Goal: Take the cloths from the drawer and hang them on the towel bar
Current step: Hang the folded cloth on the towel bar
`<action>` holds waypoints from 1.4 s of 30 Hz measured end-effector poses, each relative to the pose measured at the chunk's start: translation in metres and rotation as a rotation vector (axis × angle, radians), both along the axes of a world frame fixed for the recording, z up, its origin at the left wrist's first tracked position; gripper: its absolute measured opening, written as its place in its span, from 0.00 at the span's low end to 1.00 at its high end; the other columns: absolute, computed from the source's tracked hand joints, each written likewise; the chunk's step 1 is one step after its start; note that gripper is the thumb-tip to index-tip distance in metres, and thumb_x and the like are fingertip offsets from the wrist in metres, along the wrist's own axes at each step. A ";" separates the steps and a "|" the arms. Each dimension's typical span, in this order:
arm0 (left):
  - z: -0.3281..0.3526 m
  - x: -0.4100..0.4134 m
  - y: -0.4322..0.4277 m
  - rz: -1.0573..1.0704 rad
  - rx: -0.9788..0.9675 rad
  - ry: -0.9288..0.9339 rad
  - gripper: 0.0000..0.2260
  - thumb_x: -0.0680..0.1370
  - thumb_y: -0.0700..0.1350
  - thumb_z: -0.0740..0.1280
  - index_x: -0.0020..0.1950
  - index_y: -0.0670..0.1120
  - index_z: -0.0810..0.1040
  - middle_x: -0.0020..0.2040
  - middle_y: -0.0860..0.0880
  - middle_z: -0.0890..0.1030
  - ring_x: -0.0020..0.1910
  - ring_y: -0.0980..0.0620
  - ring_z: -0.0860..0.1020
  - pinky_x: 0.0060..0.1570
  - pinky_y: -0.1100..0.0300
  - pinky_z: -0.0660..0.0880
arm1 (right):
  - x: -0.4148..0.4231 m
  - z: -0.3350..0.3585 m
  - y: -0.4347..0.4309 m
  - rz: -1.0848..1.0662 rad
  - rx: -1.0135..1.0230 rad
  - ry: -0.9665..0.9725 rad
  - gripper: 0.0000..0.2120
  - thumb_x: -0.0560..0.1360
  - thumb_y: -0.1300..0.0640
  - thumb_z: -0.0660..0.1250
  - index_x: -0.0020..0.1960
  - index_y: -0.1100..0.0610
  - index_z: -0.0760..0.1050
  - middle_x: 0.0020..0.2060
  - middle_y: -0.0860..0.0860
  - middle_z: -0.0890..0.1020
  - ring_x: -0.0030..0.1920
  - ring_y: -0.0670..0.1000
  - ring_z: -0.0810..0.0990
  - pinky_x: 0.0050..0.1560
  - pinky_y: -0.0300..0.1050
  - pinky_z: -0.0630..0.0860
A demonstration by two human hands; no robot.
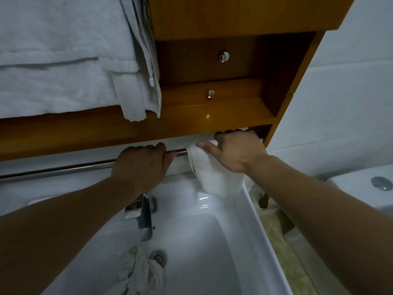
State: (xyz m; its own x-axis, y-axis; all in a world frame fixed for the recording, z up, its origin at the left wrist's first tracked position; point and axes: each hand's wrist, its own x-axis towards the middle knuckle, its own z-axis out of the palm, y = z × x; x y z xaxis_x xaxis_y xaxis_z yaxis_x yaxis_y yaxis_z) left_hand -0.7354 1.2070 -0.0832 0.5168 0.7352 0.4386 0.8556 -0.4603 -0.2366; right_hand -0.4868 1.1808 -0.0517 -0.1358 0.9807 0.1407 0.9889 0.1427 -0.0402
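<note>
A metal towel bar (63, 169) runs under the wooden cabinet above the sink. My left hand (142, 167) grips the bar near its middle, fingers curled over it. A white cloth (214, 175) hangs over the bar's right end, and my right hand (236, 150) holds it at the top, fingers curled over the fold and thumb lying on the cloth. Another crumpled white cloth (142, 271) lies in the sink basin beside the drain.
Large white towels (63, 60) hang at the upper left. A wooden cabinet (223, 103) with two metal knobs sits above the bar. Below are the white sink (212, 241), a chrome faucet (142, 216), and a toilet tank (365, 188) at right.
</note>
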 end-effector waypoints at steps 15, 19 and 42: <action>-0.015 0.001 0.009 0.007 0.198 -0.025 0.27 0.84 0.57 0.47 0.32 0.45 0.69 0.23 0.50 0.59 0.19 0.53 0.56 0.28 0.65 0.53 | -0.006 -0.015 0.019 0.084 0.292 0.192 0.20 0.82 0.45 0.57 0.33 0.50 0.69 0.25 0.46 0.69 0.26 0.49 0.68 0.33 0.45 0.66; -0.017 0.001 0.010 0.009 0.225 -0.049 0.28 0.84 0.57 0.45 0.31 0.46 0.69 0.23 0.50 0.59 0.19 0.53 0.55 0.29 0.65 0.52 | -0.003 -0.031 -0.002 0.131 0.421 0.002 0.24 0.83 0.40 0.52 0.43 0.55 0.77 0.36 0.54 0.81 0.38 0.57 0.78 0.44 0.50 0.71; -0.013 -0.001 0.003 0.018 0.050 -0.023 0.24 0.79 0.64 0.54 0.39 0.45 0.74 0.26 0.50 0.63 0.21 0.52 0.60 0.30 0.64 0.56 | -0.023 -0.038 -0.008 0.052 0.465 -0.103 0.21 0.83 0.42 0.54 0.48 0.56 0.78 0.42 0.56 0.82 0.44 0.61 0.79 0.53 0.54 0.70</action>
State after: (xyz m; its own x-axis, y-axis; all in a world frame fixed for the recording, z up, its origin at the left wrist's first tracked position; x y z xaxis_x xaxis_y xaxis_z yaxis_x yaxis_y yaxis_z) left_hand -0.7366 1.2098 -0.0957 0.4932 0.7207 0.4871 0.8690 -0.4332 -0.2390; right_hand -0.5102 1.1732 -0.0901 -0.2198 0.8082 0.5463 0.9754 0.1721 0.1379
